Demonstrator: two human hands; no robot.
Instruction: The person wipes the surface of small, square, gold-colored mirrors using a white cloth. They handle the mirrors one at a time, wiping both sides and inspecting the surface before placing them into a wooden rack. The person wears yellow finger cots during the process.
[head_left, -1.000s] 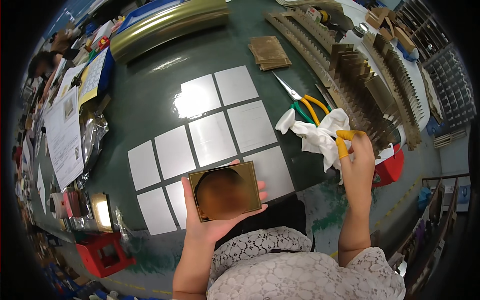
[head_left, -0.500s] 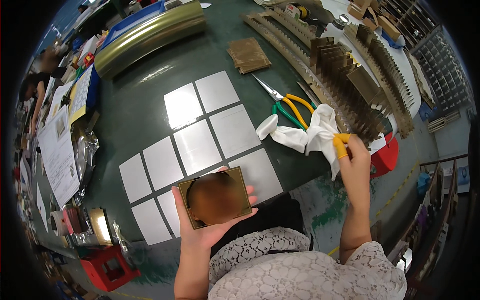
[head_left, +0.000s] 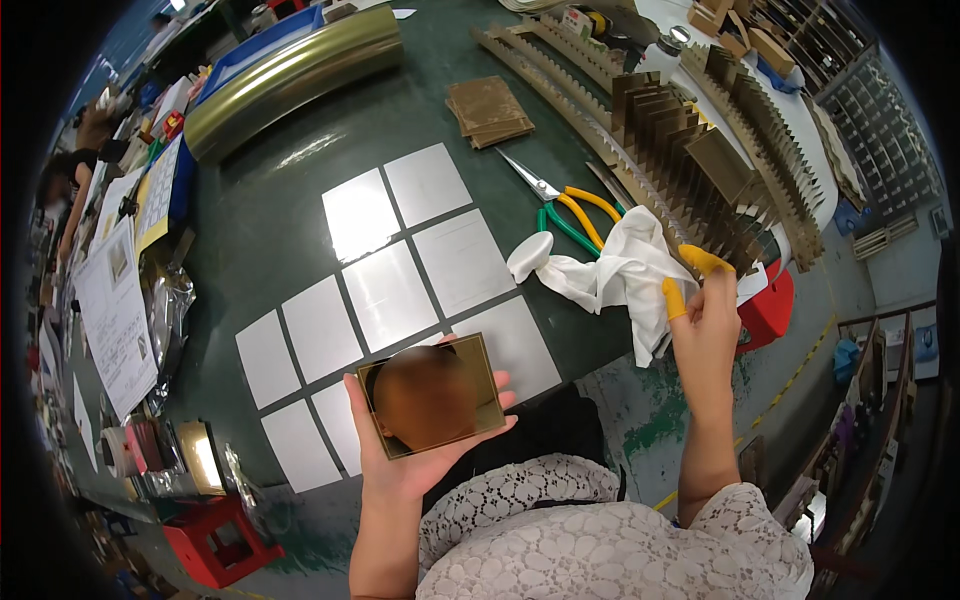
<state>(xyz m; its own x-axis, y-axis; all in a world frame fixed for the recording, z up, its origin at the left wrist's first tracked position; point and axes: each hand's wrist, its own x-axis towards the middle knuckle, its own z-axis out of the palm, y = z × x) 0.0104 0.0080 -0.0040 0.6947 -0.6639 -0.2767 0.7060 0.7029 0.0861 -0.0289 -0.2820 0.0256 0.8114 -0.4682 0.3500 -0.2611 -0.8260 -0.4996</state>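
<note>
A small rectangular mirror-like plate (head_left: 488, 415), brownish gold with a thin edge line, lies across the palm of my left hand (head_left: 400, 470). My thumb runs along its left side and my fingertips show past its right edge. My right hand (head_left: 705, 325) is over the table's right edge, beside a crumpled white cloth (head_left: 630, 265). Yellow finger cots cover its thumb and forefinger, which are spread apart with nothing between them. The thumb tip is close to the cloth; whether it touches I cannot tell. Behind the cloth lie scissors (head_left: 575, 215) with yellow and green handles.
Several pale square sheets (head_left: 390, 295) lie in rows on the green table (head_left: 270, 215). Farther back are stacked brown plates (head_left: 490, 110) and a gold film roll (head_left: 300, 80). Toothed racks (head_left: 690, 150) holding upright plates stand at right. Papers (head_left: 120, 305) and a red stool (head_left: 215, 540) are left.
My right thumb and forefinger have spread apart, and the cloth has shifted slightly left of them. My left hand keeps the plate in nearly the same place.
</note>
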